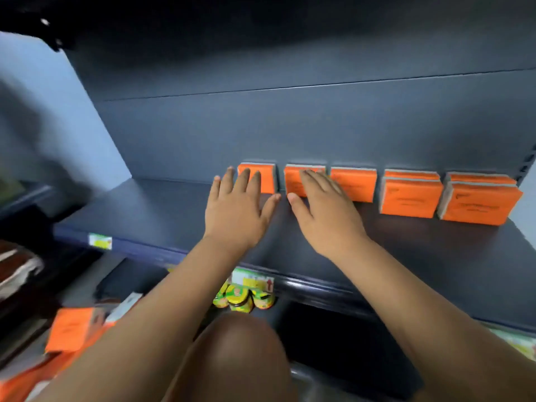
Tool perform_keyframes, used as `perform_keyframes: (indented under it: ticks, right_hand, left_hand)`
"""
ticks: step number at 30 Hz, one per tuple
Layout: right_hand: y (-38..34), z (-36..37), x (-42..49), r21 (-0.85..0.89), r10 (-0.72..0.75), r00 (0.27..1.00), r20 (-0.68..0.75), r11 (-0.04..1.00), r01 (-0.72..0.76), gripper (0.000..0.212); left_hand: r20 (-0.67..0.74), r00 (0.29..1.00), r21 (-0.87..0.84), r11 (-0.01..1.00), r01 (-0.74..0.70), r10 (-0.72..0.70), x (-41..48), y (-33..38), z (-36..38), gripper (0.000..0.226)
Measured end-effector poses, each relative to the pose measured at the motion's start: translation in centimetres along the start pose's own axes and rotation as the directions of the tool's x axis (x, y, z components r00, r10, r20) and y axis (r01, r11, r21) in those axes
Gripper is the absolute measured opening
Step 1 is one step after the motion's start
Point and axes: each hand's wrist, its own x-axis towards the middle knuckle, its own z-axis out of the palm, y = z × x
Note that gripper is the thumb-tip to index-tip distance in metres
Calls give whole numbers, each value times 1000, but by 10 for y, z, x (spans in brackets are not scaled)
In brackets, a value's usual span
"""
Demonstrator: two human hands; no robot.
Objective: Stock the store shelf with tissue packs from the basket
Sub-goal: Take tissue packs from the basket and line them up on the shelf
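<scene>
Reaching onto the dark metal shelf, both hands are spread flat, nothing gripped: left hand at the leftmost orange rectangular tissue pack, right hand over the 2nd pack. Spare packs are seen lower-left, nearer left hand.

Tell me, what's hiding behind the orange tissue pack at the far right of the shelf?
Another orange tissue pack stands behind the front pack; only its top strip shows. Anything further back is covered.

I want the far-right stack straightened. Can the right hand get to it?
Probably yes: the right hand is open and empty, and bare shelf leads to the far-right stack.
</scene>
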Motion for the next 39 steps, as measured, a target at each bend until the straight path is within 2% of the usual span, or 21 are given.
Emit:
perform_keyframes:
  ticks: [8,12,16,22,26,34,36,39]
  right_hand:
    - [-184,52,-10,142,-275,951,140,956,255,63]
    - [-254,93,-38,223,-360,901,242,924,309,62]
    - [-292,136,-68,262,-380,865,326,916,304,61]
    - [-299,197,-99,274,-335,811,479,935,225,59]
    - [-286,229,-103,225,-315,741,593,948,223,56]
    - [-256,282,-84,-1,-97,633,768,988,153,33]
    - [-255,293,-81,-31,-45,611,791,993,114,30]
    - [-254,311,-79,1,-5,537,844,1000,8,29]
  left_hand:
    - [-68,950,105,945,310,-304,-118,-153,-66,75]
    - [17,902,140,894,425,-431,-177,-201,-73,77]
    - [126,839,164,845,509,-529,-230,-234,-53,78]
    - [302,736,160,793,587,-606,-276,-266,-8,71]
    - [401,674,146,770,621,-620,-287,-277,23,70]
    - [405,631,268,746,610,-661,-290,-283,61,59]
    - [444,601,255,737,625,-664,-289,-285,68,52]
    - [468,553,227,698,679,-689,-285,-288,74,46]
